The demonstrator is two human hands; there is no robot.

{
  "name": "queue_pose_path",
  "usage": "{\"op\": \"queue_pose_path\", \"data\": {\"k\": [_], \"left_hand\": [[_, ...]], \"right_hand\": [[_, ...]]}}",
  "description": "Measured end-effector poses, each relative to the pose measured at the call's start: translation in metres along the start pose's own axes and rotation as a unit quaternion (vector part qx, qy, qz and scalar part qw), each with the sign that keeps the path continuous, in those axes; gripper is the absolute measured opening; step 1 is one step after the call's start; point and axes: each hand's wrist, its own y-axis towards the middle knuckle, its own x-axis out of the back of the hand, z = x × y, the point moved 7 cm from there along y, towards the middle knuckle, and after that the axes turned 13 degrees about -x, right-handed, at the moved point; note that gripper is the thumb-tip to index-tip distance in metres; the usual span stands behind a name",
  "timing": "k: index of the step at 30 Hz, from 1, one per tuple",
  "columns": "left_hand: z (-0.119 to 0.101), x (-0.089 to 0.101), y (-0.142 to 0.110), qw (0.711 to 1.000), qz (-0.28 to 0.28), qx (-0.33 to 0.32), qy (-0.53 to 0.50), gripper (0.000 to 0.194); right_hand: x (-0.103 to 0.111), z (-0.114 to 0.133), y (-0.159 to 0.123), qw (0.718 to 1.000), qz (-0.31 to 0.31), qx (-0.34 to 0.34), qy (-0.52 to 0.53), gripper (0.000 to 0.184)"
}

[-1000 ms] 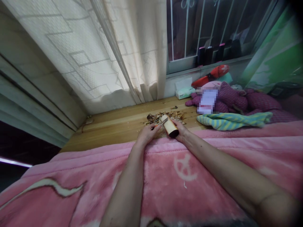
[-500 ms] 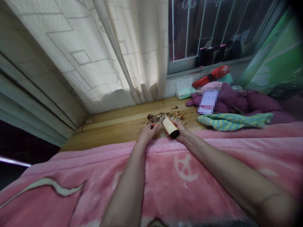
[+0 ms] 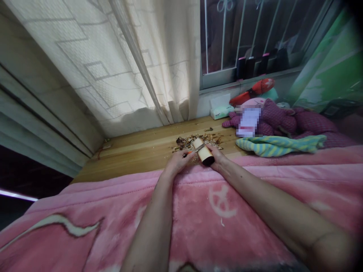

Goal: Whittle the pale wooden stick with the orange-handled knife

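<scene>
my left fingers point(image 3: 185, 156) are gripping the knife point(image 3: 200, 147), which is crossing the long axis of the pale cylinder point(image 3: 203, 154) my right fingers point(image 3: 213, 150) are holding, dark end toward me.

We record: block point(image 3: 205, 153), cream, dark end; blanket point(image 3: 195, 219), pink with pale motifs; cloth point(image 3: 280, 146), blue-green and yellow stripes; plush toy point(image 3: 277, 115), purple, chequered; curtain point(image 3: 113, 83), off-white, grey angular line pattern; wooden surface point(image 3: 127, 151), yellow-brown.
</scene>
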Motion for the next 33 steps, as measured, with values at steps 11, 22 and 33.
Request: {"op": "queue_pose_path", "data": {"k": [11,22,33], "left_hand": [[0.013,0.005,0.001,0.998,-0.033,0.03,0.038,0.061],[-0.004,-0.004,0.001,0.999,0.018,-0.035,-0.021,0.056],[0.023,0.016,-0.002,0.987,-0.053,0.098,0.113,0.063]], "right_hand": [[-0.001,-0.002,0.001,0.999,0.001,-0.014,-0.034,0.022],[0.002,-0.002,-0.002,1.0,-0.024,-0.014,-0.003,0.027],[-0.004,-0.005,-0.005,0.998,0.013,-0.017,-0.058,0.025]]}}
